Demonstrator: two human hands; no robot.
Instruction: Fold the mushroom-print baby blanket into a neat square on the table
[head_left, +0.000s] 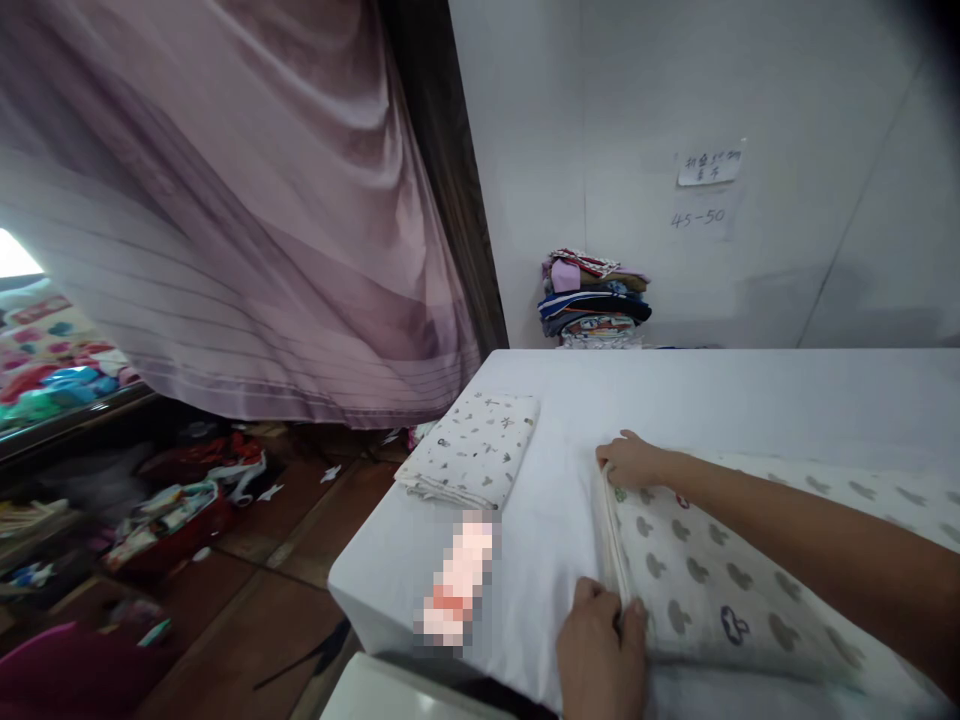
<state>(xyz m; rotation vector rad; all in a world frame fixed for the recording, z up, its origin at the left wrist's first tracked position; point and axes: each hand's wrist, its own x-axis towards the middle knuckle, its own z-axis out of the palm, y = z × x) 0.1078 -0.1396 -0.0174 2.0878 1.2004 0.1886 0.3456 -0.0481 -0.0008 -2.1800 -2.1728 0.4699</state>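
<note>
A white cloth with grey mouse-head prints (pixel 697 570) lies folded in layers on the white-covered table, stretching off toward the right. My left hand (pixel 600 650) is closed on the near corner of its left edge, thumb and fingers pinching the fabric. At the far corner of the same edge, my right hand (pixel 634 462) also grips the cloth, with its arm reaching across the print. Left of both hands rests a separate folded white cloth with small leaf-like prints (pixel 476 445). A pixelated pinkish-white item (pixel 456 585) sits in front of that one.
Folded fabrics stand in a pile (pixel 594 300) against the wall, behind the table (pixel 675 385). A purple curtain (pixel 300 220) hangs at left. Below it, a red container (pixel 169 530) of mixed items is on the tiled floor. Handwritten paper notes (pixel 707 165) are on the wall.
</note>
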